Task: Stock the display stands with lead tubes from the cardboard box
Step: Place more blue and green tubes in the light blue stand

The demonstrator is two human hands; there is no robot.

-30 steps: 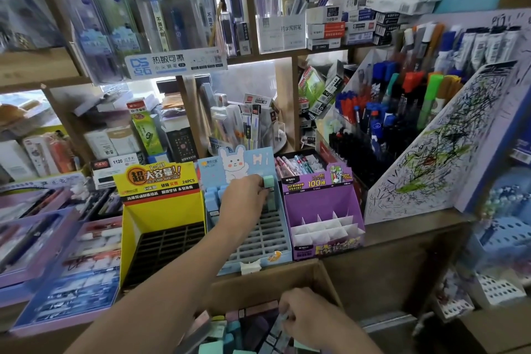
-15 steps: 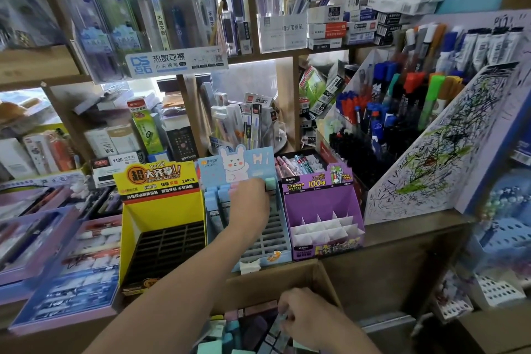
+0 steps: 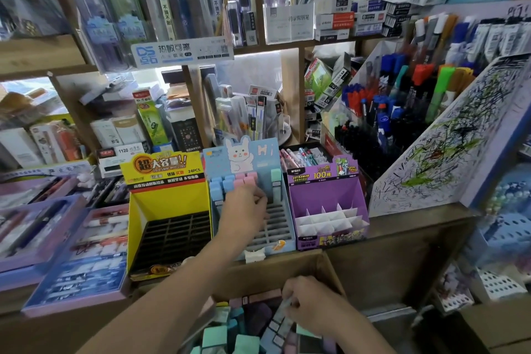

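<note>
The blue rabbit display stand [image 3: 277, 224] sits between a yellow stand [image 3: 169, 198] and a purple stand [image 3: 327, 198]. Blue and pink lead tubes [image 3: 230, 181] fill its back row at the left, and a green tube [image 3: 275, 182] stands alone at the right. My left hand [image 3: 244, 210] hovers over the stand's grid in front of the pink tubes, fingers loosely curled with nothing visible in them. My right hand [image 3: 313, 307] is down in the cardboard box [image 3: 275, 270], pinching a pale blue lead tube [image 3: 283, 317] among several teal, purple and pink tubes [image 3: 215, 336].
A marker rack [image 3: 402, 112] and a scribbled test board [image 3: 442, 158] rise at the right. Purple pen trays [image 3: 57, 241] lie at the left. Packed shelves [image 3: 184, 52] stand behind the stands. White baskets [image 3: 497, 284] sit low on the right.
My left hand let go of the green tube, which now stands in the blue stand's right slot, and drew back to the left. My right hand stays in the box on a tube.
</note>
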